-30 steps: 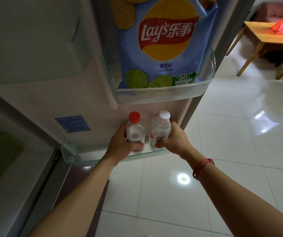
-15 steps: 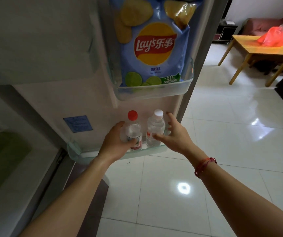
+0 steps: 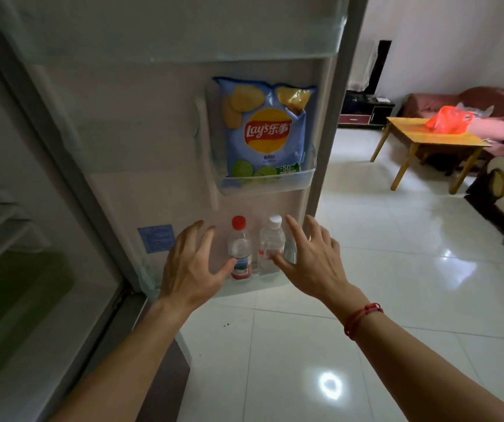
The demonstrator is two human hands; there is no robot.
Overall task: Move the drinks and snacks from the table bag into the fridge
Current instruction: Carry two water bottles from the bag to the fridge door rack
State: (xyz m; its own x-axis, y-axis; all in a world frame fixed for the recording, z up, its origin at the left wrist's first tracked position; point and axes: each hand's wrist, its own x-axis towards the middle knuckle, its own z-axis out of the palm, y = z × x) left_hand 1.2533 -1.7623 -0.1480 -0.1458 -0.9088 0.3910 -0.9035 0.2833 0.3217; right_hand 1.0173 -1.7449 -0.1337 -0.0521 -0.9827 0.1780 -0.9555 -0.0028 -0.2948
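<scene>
Two small clear water bottles stand side by side in the lowest shelf of the open fridge door (image 3: pixel 153 147): one with a red cap (image 3: pixel 240 248), one with a white cap (image 3: pixel 272 242). A blue bag of Lay's crisps (image 3: pixel 264 132) stands upright in the door shelf above them. My left hand (image 3: pixel 192 263) hovers open just left of the red-capped bottle, fingers spread. My right hand (image 3: pixel 311 260) hovers open just right of the white-capped bottle, holding nothing. A red plastic bag (image 3: pixel 447 118) lies on the wooden table (image 3: pixel 421 138) across the room.
The fridge's interior (image 3: pixel 16 254) is at my left, dim. A white tiled floor (image 3: pixel 366 269) stretches between the door and the table. A pink sofa (image 3: pixel 472 102) stands behind the table, a dark chair (image 3: pixel 503 190) at the right edge.
Both hands have let go of the two bottles and pulled back with fingers spread. The view has drawn back and lifted, showing more of the door and room.
</scene>
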